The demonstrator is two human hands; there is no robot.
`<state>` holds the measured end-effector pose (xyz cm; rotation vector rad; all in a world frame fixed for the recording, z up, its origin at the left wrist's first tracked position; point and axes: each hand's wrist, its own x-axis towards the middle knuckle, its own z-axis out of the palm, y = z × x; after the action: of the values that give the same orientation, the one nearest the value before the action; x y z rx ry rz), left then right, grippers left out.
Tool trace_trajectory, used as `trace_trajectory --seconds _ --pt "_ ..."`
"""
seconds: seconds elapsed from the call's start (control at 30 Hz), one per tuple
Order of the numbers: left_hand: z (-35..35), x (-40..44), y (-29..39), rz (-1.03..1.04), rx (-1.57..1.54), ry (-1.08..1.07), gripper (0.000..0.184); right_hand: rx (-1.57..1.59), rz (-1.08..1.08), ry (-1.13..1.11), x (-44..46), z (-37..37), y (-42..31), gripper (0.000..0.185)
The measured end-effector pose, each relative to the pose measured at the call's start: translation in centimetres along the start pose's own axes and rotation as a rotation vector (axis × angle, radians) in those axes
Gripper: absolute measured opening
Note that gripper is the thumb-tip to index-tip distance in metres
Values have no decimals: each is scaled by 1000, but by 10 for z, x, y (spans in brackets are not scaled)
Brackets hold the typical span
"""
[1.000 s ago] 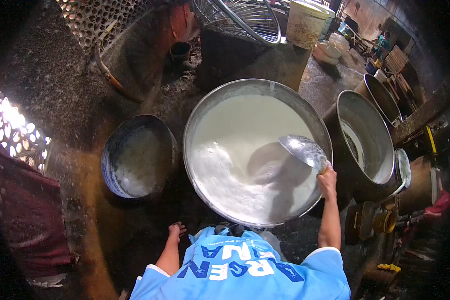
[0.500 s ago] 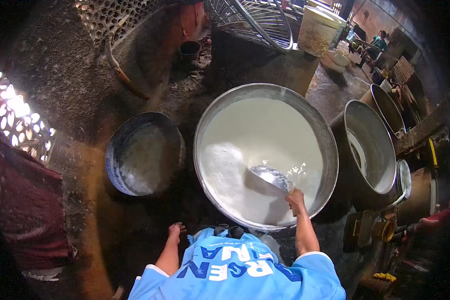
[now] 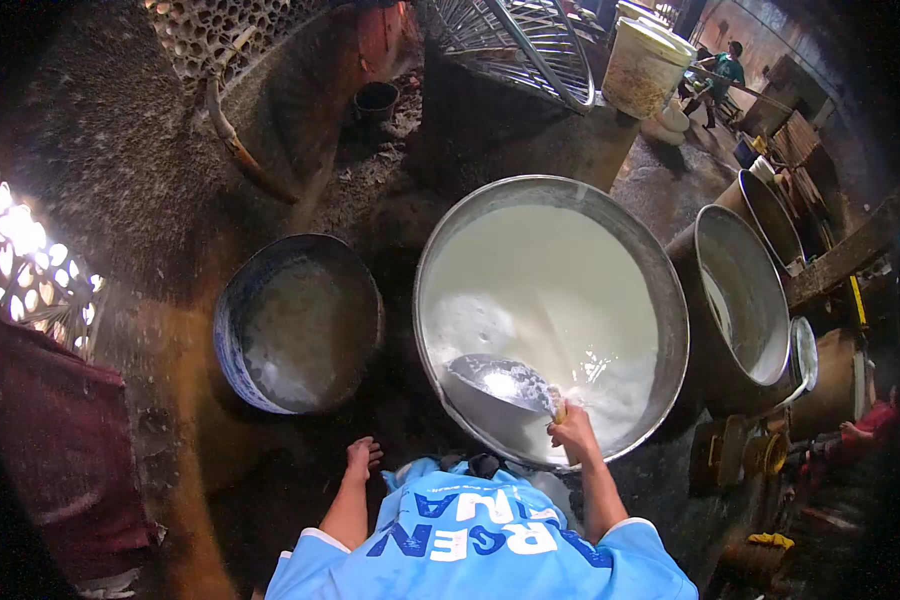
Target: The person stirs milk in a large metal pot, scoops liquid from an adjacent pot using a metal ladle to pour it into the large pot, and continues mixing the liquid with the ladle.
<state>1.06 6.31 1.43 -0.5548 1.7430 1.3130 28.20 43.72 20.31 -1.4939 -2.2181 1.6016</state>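
Observation:
My right hand (image 3: 573, 432) is wrapped round the short handle of a wide metal scoop (image 3: 500, 381). The scoop is low over the milky white liquid, at the near left part of a large round metal vat (image 3: 676, 372); I cannot tell how deep it dips. Pale froth lies on the liquid near it. My left hand (image 3: 364, 455) hangs free beside my body, its fingers loosely apart and holding nothing. It is nearest to a smaller dark basin (image 3: 232, 362) on the left, which has cloudy liquid in it.
Right of the vat stands a deep metal pot (image 3: 697, 290) with another pot (image 3: 767, 215) behind. White buckets (image 3: 642, 68) and a wire-ribbed frame (image 3: 530, 45) are at the back. A person in green (image 3: 728, 70) is far right; another person's red sleeve (image 3: 875, 420) shows at the right edge.
My right hand has moved the scoop left and nearer to me across the vat. My left hand has risen slightly, its fingers more spread. The far person in green has shifted and looks more upright.

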Motion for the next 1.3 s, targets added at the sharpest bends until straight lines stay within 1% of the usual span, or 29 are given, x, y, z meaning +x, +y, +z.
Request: trace_trajectory --seconds 0.03,0.1,0.17,0.23,0.3,0.37,0.43,0.47,0.57,0.6,0.7,0.73,0.83,0.93,1.03,1.07,1.13,1.17,1.27,1.3 --pt "-5 7 -3 -9 -14 -6 28 92 39 -42 -1 -6 -11 29" --pt "-11 10 -4 -34 -38 16 29 26 61 -62 -8 -28 -60 33" --pt "-20 13 -3 -37 -56 24 29 -66 -7 -79 6 -46 -86 35" --pt "-32 12 -7 -24 -64 16 29 -174 -110 -85 24 -57 -128 36" --pt "-40 11 -12 -38 -71 18 29 -299 -206 58 50 -49 -163 34" --pt "-49 12 -20 -53 -101 10 29 -481 -680 352 112 -30 -145 30" --pt "-58 18 -34 -75 -149 -5 30 -468 -384 258 136 -15 -160 30" --pt "-59 14 -38 -113 -145 42 31 -460 -244 213 144 -11 -166 30" --pt "-63 10 -45 -120 -184 46 32 -586 -213 90 151 -10 -153 30" --pt "-65 11 -49 -133 -172 44 32 -612 -139 61 145 -9 -151 29" --pt "-67 5 -55 -145 -196 66 33 -630 -85 85 146 -7 -113 27" --pt "-66 3 -53 -146 -169 69 33 -565 18 86 141 -7 -106 26" --pt "-65 3 -49 -137 -100 69 33 -701 -23 57 132 -14 -64 27" --pt "-48 -9 -28 -81 -27 64 31 -675 104 46 124 -21 -15 29" --pt "-29 -4 -16 -31 -18 25 29 -671 155 52 110 -36 31 33" --pt "-20 -10 -10 0 11 26 28 -731 113 10 95 -43 29 37" --pt "-2 -13 2 3 33 11 29 -751 -98 74 79 -55 66 26" --pt "6 -15 5 7 44 3 29 -758 -205 108 73 -62 78 24" --pt "28 -24 8 44 87 -22 30 -614 92 68 30 -88 62 26" --pt "35 -27 8 52 100 -22 30 -672 7 99 22 -99 72 27"
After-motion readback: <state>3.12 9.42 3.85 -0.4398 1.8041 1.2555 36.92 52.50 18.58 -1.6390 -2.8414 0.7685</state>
